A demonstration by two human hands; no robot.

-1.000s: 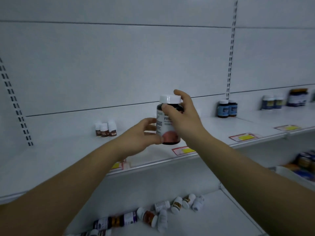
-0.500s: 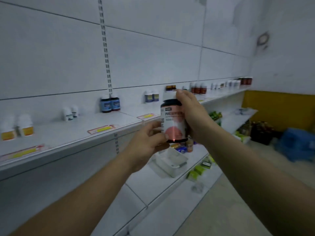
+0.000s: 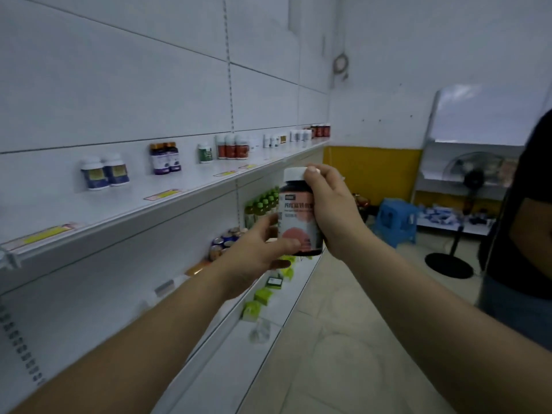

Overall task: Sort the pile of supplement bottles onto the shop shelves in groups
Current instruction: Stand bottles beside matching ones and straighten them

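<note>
The right hand point(image 3: 334, 216) wraps the dark, white-capped, pink-labelled supplement bottle point(image 3: 295, 222) at centre view while the left hand point(image 3: 254, 258) pinches its base, label turned toward the person, likely to match it against grouped bottles point(image 3: 233, 147) along the white metal shelf point(image 3: 125, 204) at ten o'clock.

Light's pretty dim and bluish where you're standing. White wall panels point(image 3: 119, 85) fill your 9 to 11 o'clock, and the long white shelves point(image 3: 74, 210) under them run off toward 1. The far wall point(image 3: 388, 70) at 1 o'clock is white on top with a yellow band point(image 3: 373, 171) low down. There's a blue plastic stool point(image 3: 395, 222) at 3, a black pedestal fan point(image 3: 473, 177) near it, and a bright pale window point(image 3: 490, 115) at 2. Pale floor point(image 3: 343, 339) at 5. Someone in a dark top point(image 3: 531, 204) stands at the 3 o'clock edge.
</note>
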